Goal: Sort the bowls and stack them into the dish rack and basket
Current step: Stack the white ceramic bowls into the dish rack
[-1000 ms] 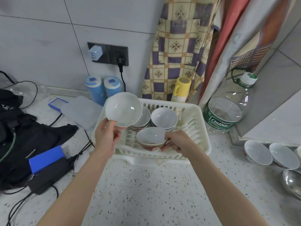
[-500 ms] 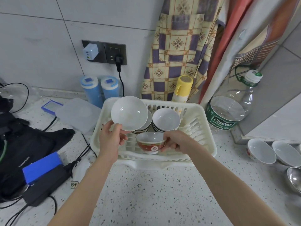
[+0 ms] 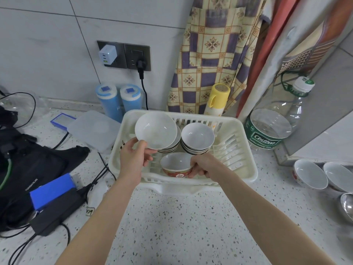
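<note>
Left hand [image 3: 133, 159] raised over the near left corner of the cream slotted plastic dish rack [image 3: 246, 161], thumb and fingers pinching the lower rim of a plain white ceramic bowl [image 3: 155, 130]. Bowl tilted, hollow facing the camera, held just above a stack of white bowls with dark rim bands [image 3: 172, 146] at the rack's back left. Beside that, touching or nearly so, a second stack of white bowls [image 3: 197, 137], upright.

Right hand [image 3: 203, 165] curled round the right side of a red-patterned bowl with a white inside [image 3: 176, 167], low in the front of the rack; whether resting on the rack floor or lifted slightly, hard to tell.

Rack standing on a speckled white stone counter [image 3: 181, 226]. Further right on the counter, well apart from the rack, two white bowls [image 3: 310, 176] side by side and the edge of a shiny metal bowl [image 3: 347, 209]. Behind the rack, a yellow lidded mug [image 3: 217, 98], two blue cylindrical containers [image 3: 119, 100] and a large clear water bottle with a green label [image 3: 271, 129].
</note>
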A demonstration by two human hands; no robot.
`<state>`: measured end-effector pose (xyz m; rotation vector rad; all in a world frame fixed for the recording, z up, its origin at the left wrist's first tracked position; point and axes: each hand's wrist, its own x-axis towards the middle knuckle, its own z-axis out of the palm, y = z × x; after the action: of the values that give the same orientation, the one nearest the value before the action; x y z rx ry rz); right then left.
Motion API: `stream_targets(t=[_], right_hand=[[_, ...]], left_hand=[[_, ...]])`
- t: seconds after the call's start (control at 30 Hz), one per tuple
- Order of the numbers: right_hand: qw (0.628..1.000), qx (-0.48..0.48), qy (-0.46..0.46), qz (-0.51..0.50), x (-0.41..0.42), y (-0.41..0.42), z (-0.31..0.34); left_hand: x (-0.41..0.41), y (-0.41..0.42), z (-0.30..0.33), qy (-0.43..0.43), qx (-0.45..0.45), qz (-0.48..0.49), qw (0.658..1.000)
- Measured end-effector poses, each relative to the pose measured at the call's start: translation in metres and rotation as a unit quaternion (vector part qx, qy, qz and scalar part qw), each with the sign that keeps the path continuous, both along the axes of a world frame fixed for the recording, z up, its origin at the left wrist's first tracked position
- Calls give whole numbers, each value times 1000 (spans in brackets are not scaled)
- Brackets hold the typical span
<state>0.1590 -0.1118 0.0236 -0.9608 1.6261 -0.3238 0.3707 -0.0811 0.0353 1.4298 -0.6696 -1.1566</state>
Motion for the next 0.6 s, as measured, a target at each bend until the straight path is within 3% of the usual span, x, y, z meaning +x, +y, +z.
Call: stream_targets(t=[0.6], right_hand=[[990,51,104,86,-2,-11,-25]], left_hand=[[-1,0,2,-3,10,-12,1000]])
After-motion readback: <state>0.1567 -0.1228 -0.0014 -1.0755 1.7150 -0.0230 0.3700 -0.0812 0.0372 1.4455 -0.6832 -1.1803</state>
